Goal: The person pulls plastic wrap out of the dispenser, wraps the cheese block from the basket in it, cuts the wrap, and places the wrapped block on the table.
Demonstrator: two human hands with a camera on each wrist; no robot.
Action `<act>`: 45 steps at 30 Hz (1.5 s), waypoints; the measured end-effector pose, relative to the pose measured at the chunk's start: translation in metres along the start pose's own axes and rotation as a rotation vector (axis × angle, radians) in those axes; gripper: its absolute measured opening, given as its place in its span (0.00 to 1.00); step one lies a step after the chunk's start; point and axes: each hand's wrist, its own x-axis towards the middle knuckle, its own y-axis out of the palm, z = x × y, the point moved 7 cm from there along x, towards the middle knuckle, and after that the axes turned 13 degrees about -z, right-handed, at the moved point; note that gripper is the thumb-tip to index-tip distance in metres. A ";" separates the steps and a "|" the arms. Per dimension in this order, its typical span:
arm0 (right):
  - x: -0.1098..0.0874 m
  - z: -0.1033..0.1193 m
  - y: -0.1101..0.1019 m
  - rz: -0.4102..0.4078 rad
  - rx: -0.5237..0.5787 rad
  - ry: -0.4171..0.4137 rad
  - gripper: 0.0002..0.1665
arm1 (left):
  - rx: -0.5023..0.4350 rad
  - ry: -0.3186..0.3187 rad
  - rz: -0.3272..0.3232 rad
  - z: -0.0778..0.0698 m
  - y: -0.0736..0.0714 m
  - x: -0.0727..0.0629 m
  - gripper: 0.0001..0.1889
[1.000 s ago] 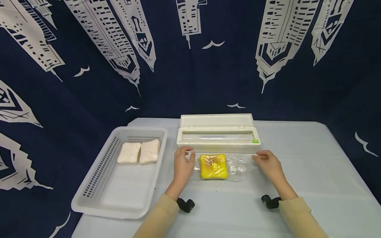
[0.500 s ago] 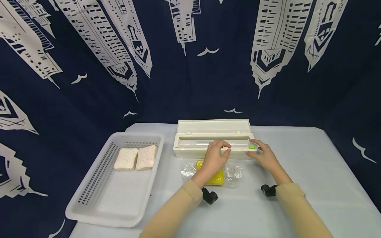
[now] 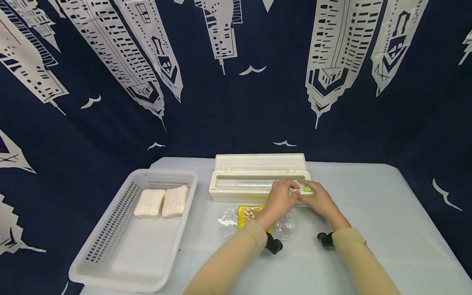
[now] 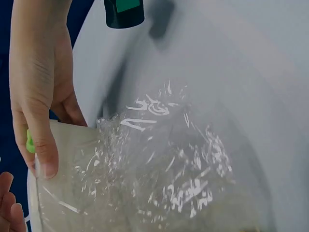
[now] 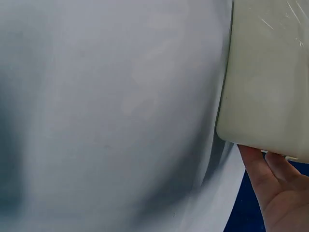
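A cream cling film dispenser (image 3: 236,197) stands with its lid up, a roll of film (image 3: 243,183) inside and a green slide cutter (image 3: 307,189) at its right end. My right hand (image 3: 318,200) grips that end, thumb on the front wall beside the cutter in the left wrist view. Just left of it, my left hand (image 3: 281,200) hovers over the dispenser's front edge, thumb and forefinger apart with a gap between them. Below lies a yellow toast-shaped slice (image 3: 245,213) under crinkled cling film (image 3: 228,221), partly hidden by my left hand and forearm.
To the left stands a white perforated basket (image 3: 121,262) holding two pale speckled bread slices (image 3: 149,203) (image 3: 175,201). A pale cloth covers the table (image 3: 368,213). Behind it hangs a dark blue curtain (image 3: 273,106) with white buildings.
Both hands have left the film edge by the yellow slice and moved up to the dispenser. My left hand has crossed rightward over the slice; my right hand has taken hold of the dispenser's right end.
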 end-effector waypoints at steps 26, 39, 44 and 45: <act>-0.001 0.013 0.000 -0.136 -0.061 -0.158 0.31 | 0.281 0.201 -0.217 -0.007 0.020 0.014 0.07; -0.002 0.015 0.007 -0.167 -0.063 -0.219 0.33 | 0.276 0.208 -0.153 0.021 -0.004 0.015 0.06; -0.002 0.013 0.009 -0.150 -0.062 -0.206 0.34 | 0.298 0.195 -0.127 0.034 -0.017 0.012 0.05; -0.002 0.012 0.008 -0.148 -0.062 -0.205 0.34 | 0.288 0.187 -0.115 0.036 -0.021 0.012 0.05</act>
